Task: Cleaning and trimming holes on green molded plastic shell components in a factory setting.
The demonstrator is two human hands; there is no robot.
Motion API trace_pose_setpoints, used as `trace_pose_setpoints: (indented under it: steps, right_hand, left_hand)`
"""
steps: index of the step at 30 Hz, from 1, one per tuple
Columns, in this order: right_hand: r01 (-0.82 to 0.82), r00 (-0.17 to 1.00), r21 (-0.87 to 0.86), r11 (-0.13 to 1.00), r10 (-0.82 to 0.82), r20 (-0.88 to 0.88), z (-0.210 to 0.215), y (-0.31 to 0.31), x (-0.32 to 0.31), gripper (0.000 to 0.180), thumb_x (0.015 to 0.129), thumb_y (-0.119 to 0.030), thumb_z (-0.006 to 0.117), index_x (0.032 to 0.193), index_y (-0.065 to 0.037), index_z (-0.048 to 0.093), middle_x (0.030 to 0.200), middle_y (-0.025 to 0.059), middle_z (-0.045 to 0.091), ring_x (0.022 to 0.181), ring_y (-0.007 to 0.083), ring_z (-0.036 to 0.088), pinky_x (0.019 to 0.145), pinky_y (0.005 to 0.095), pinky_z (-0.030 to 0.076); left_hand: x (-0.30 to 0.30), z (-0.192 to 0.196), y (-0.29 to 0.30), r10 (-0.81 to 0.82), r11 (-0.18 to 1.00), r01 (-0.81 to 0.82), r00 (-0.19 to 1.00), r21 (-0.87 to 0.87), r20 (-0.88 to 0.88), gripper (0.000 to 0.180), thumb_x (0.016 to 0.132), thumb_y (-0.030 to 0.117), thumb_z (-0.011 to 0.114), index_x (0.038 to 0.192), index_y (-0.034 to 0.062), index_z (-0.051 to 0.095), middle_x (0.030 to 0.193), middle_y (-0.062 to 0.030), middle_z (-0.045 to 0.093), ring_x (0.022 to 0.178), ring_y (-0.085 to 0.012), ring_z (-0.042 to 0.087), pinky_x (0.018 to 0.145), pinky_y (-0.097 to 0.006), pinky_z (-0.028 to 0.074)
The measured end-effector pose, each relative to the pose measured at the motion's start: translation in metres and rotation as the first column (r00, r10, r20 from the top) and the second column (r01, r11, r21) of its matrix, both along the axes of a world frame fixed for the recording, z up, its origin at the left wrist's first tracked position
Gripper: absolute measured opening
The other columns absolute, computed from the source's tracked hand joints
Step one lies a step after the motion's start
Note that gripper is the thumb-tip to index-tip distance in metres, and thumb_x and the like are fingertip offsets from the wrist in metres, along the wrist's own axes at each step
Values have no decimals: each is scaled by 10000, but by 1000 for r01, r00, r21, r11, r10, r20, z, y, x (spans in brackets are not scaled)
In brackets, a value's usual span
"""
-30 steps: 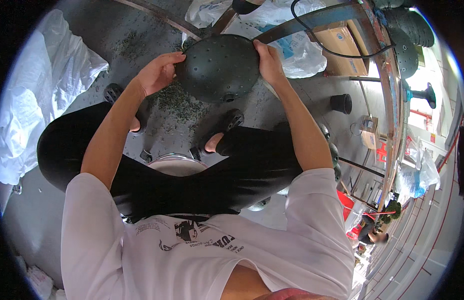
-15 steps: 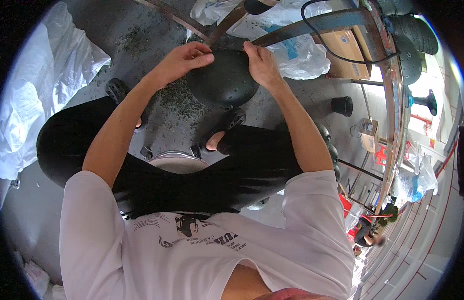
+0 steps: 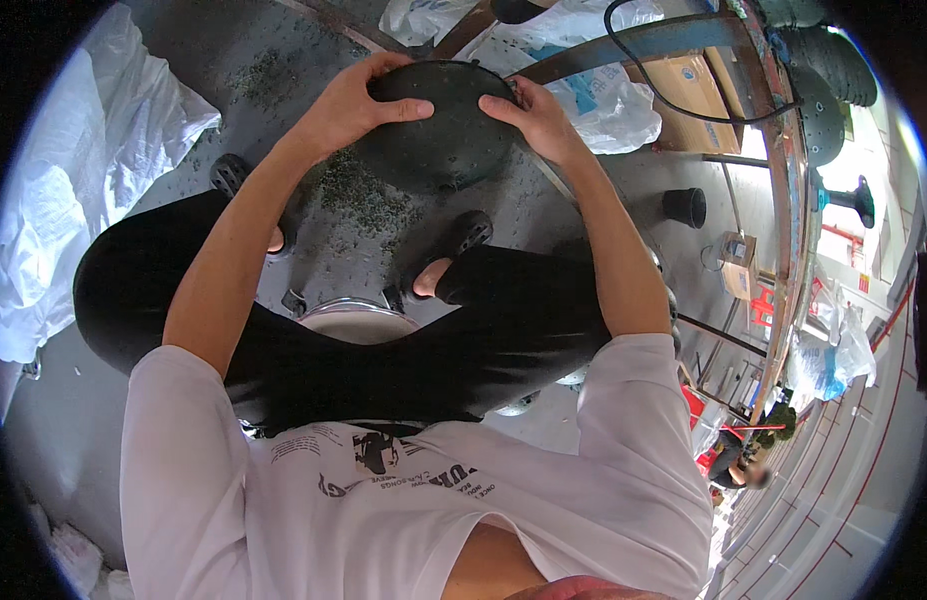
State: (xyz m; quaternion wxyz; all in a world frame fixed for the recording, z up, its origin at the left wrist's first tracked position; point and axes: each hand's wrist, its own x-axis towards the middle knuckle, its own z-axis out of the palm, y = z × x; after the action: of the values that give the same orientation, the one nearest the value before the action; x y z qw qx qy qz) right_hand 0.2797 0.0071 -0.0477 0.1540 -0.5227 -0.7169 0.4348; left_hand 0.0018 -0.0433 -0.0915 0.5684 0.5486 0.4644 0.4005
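Note:
A dark green, rounded hollow shell with small holes or marks in its surface (image 3: 438,145) is held up in front of my knees. My left hand (image 3: 355,108) grips its left side, with the thumb laid across the surface and the fingers passing behind the rim. On the right side, my right hand (image 3: 545,120) holds the rim, its thumb resting on the shell and its other fingers partly hidden behind. Below the shell, small dark green scraps (image 3: 368,200) litter the grey floor between my feet.
A metal frame (image 3: 638,50) with a black cable (image 3: 663,95) stands ahead, beside a clear plastic bag (image 3: 613,115) and a cardboard box (image 3: 688,100). White sheeting (image 3: 93,160) lies left. A black bucket (image 3: 683,207) stands right; another person (image 3: 733,462) sits far off.
The shell has moved slightly up and away and tilted, showing more of its rim. Both thumbs have slid onto its surface, and my left hand now wraps its side more closely.

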Motion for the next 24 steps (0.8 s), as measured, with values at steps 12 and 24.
trace_pose_setpoints:
  steps: [12, 24]
  right_hand:
    - [71, 984, -68, 995, -81, -157, 4, 4, -5, 619, 852, -535, 756, 1067, 43, 695, 948, 96, 710, 867, 187, 666, 803, 320, 506]
    - [118, 956, -88, 989, -137, -261, 5, 4, -4, 579, 866, -518, 751, 1052, 26, 691, 948, 64, 710, 857, 154, 650, 787, 297, 498]
  left_hand:
    - [-1, 4, 9, 95, 935, -22, 977, 354, -189, 733, 790, 475, 847, 1377, 144, 559, 1128, -125, 623, 1063, -263, 645, 909, -385, 540]
    - [-1, 16, 7, 134, 938, -62, 972, 341, -192, 735, 776, 495, 851, 1371, 159, 581, 1150, -136, 650, 1057, -287, 657, 931, -404, 533]
